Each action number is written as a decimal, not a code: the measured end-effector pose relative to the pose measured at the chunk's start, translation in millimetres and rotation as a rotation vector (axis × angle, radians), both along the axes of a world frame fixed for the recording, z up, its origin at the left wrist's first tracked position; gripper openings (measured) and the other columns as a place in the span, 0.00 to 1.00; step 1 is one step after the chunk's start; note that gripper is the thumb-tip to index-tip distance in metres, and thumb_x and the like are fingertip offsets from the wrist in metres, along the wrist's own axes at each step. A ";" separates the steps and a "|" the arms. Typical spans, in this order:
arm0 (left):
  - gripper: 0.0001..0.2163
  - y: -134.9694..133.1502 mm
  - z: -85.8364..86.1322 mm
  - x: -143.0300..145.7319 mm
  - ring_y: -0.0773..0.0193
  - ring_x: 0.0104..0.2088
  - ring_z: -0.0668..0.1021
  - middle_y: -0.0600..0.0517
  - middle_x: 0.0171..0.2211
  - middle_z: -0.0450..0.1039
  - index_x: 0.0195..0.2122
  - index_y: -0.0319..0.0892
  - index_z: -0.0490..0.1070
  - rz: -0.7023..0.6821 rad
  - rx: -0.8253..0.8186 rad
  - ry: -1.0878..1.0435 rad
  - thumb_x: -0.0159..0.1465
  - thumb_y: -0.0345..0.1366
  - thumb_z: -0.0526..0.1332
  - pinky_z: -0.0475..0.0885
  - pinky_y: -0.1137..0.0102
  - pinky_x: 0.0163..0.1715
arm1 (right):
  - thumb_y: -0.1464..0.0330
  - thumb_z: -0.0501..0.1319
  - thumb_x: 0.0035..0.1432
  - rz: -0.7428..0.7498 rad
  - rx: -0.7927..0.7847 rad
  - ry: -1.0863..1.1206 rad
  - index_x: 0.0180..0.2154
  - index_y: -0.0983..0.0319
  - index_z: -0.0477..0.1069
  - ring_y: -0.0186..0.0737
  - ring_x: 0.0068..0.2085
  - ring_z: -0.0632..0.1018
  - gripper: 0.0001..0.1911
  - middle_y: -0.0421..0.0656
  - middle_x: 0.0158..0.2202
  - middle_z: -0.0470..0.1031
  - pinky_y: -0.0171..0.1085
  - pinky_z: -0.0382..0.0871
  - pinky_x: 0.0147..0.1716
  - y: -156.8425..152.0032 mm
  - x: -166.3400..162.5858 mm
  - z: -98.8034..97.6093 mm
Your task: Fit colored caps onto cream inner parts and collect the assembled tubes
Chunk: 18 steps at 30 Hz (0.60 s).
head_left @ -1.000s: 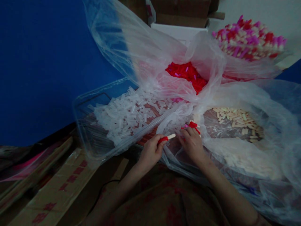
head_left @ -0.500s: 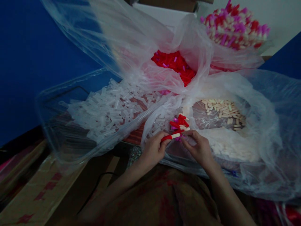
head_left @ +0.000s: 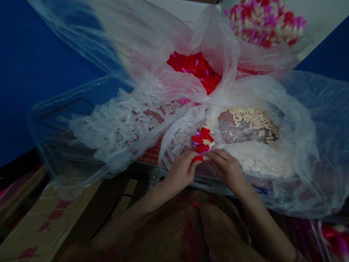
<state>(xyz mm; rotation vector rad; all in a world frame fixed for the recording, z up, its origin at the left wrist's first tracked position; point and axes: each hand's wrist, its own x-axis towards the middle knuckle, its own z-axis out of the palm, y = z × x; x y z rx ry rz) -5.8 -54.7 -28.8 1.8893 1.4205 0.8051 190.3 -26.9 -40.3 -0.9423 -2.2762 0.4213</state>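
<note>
My left hand (head_left: 181, 171) pinches a small red tube-shaped piece (head_left: 197, 158) between thumb and fingertips. From its right end sticks a cream-coloured peg (head_left: 205, 158), and my right hand (head_left: 225, 167) has its fingertips closed on that end. The tips of the right fingers partly hide the peg. Just beyond both hands lies a small heap of red, purple and cream pieces (head_left: 203, 139). Short clear plastic tubes (head_left: 178, 140) lie to its left, inside the same plastic bag.
On the left stands a clear bin (head_left: 40, 145) with many translucent tubes (head_left: 122, 122). Cream pegs (head_left: 253, 122) lie in the bag (head_left: 305, 145) at right. Behind are a bag of red pieces (head_left: 209, 78) and a mixed heap (head_left: 267, 22). A cardboard box (head_left: 49, 222) is below left.
My right fingertips have come in from the right and closed on the cream peg's end, which stood bare before. The whole view has shifted slightly.
</note>
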 end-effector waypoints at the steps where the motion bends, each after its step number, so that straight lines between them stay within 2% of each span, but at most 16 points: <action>1: 0.06 0.3 0.6 0.7 0.60 0.39 0.76 0.48 0.37 0.75 0.38 0.39 0.71 0.002 -0.002 -0.004 0.66 0.30 0.54 0.68 0.69 0.38 | 0.73 0.57 0.63 0.005 -0.012 0.029 0.51 0.58 0.70 0.43 0.44 0.75 0.15 0.46 0.45 0.75 0.41 0.73 0.42 -0.4 1.0 0.6; 4: 0.05 1.4 3.0 1.8 0.60 0.40 0.76 0.48 0.38 0.75 0.38 0.39 0.71 0.001 -0.004 -0.040 0.66 0.29 0.55 0.69 0.68 0.39 | 0.73 0.57 0.63 0.013 -0.032 0.099 0.51 0.58 0.69 0.41 0.44 0.75 0.15 0.46 0.43 0.75 0.40 0.72 0.43 -1.3 4.6 4.4; 8: 0.05 1.9 4.4 4.6 0.60 0.40 0.77 0.49 0.36 0.76 0.37 0.39 0.72 -0.010 0.004 -0.105 0.65 0.28 0.57 0.69 0.68 0.39 | 0.73 0.55 0.64 0.033 -0.008 0.022 0.49 0.60 0.69 0.42 0.43 0.74 0.13 0.48 0.42 0.73 0.40 0.71 0.41 -2.9 6.6 8.8; 12: 0.06 0.2 1.7 9.6 0.61 0.39 0.77 0.49 0.37 0.76 0.38 0.39 0.73 -0.026 0.109 -0.135 0.64 0.26 0.57 0.70 0.69 0.40 | 0.72 0.52 0.65 -0.025 -0.004 -0.022 0.44 0.64 0.70 0.43 0.38 0.73 0.10 0.49 0.37 0.73 0.39 0.69 0.37 -5.9 3.7 9.8; 14: 0.08 -1.1 1.1 11.8 0.60 0.41 0.76 0.48 0.38 0.75 0.41 0.39 0.72 -0.047 0.224 -0.082 0.65 0.26 0.55 0.70 0.67 0.41 | 0.71 0.50 0.66 -0.063 -0.093 -0.015 0.40 0.64 0.70 0.41 0.34 0.73 0.11 0.47 0.33 0.73 0.38 0.67 0.34 -7.8 2.6 11.6; 16: 0.10 -1.4 1.8 14.0 0.59 0.41 0.76 0.46 0.39 0.75 0.43 0.38 0.72 -0.075 0.303 -0.017 0.66 0.26 0.53 0.70 0.66 0.41 | 0.68 0.47 0.68 -0.091 -0.254 0.006 0.36 0.63 0.69 0.38 0.30 0.73 0.14 0.44 0.28 0.73 0.36 0.66 0.31 -9.9 2.9 15.3; 18: 0.09 -0.3 3.3 16.6 0.59 0.40 0.76 0.46 0.38 0.75 0.42 0.38 0.72 -0.090 0.281 -0.009 0.66 0.27 0.53 0.71 0.66 0.40 | 0.65 0.46 0.69 -0.107 -0.401 0.044 0.34 0.62 0.68 0.36 0.29 0.73 0.16 0.42 0.28 0.73 0.34 0.65 0.30 -12.1 4.6 19.9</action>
